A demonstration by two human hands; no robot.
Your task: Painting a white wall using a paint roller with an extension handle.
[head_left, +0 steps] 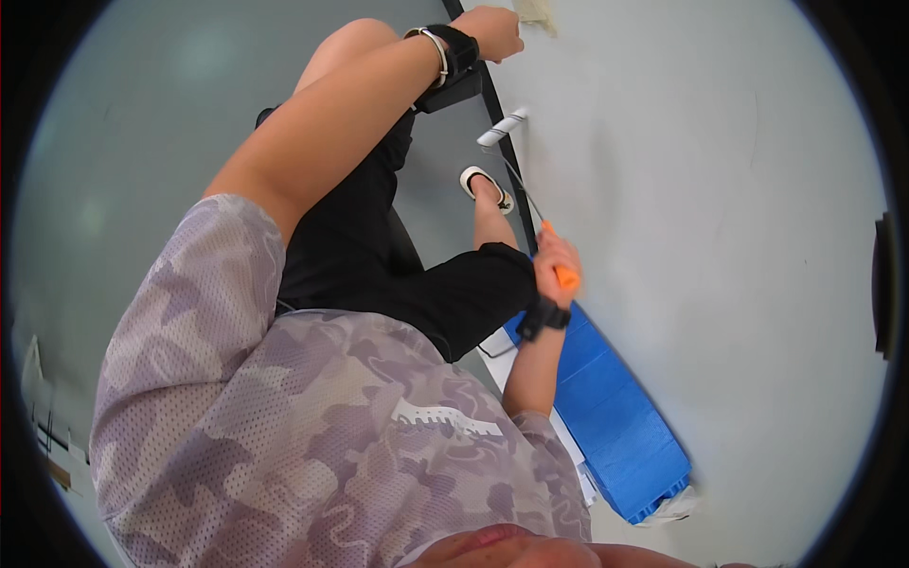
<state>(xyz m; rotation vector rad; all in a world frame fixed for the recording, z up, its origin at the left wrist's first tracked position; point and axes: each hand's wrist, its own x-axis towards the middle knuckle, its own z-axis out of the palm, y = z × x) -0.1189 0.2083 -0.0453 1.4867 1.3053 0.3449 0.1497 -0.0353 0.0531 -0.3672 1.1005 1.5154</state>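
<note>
In my right hand (557, 265), closed tight, is the orange handle (567, 279) of a paint roller, whose white, striped sleeve (504, 128) lies by a dark strip (490, 93) along the pale wall (710, 189). My left hand (494, 34), with a black band and a bracelet at the wrist, is up at the top of the view, fingers curled, near a beige patch (536, 17) on the wall; what it holds, if anything, is hidden.
A long blue slab (615, 417) with white material beside it lies along the wall below my right hand. My foot (483, 189) in a sandal is on the grey floor (151, 114). Small objects are at the far left edge, too small to make out.
</note>
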